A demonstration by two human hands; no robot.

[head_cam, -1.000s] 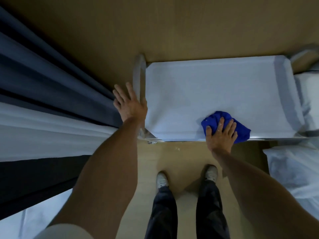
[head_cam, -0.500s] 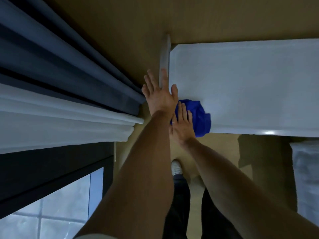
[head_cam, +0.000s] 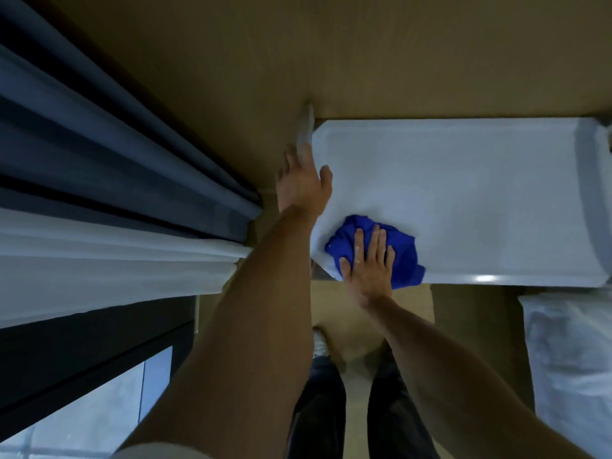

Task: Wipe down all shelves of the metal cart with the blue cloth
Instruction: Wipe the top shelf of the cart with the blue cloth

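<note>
The metal cart's top shelf (head_cam: 463, 180) is a pale, shiny tray seen from above. A crumpled blue cloth (head_cam: 402, 251) lies near its front left corner. My right hand (head_cam: 367, 266) presses flat on the cloth with straight fingers. My left hand (head_cam: 303, 183) rests on the cart's left edge by the handle bar (head_cam: 306, 127), fingers extended along it, thumb over the shelf rim. The lower shelves are hidden beneath the top one.
Dark and white curtains (head_cam: 116, 193) hang close on the left, with a window (head_cam: 82, 422) below them. A white plastic-wrapped bundle (head_cam: 573, 359) sits at the right. My legs and one shoe (head_cam: 319, 341) stand on the tan floor before the cart.
My right hand slid the cloth left to the front left corner, then a little back to the right. My left hand stays on the cart's left edge. The view swung left, then back right.
</note>
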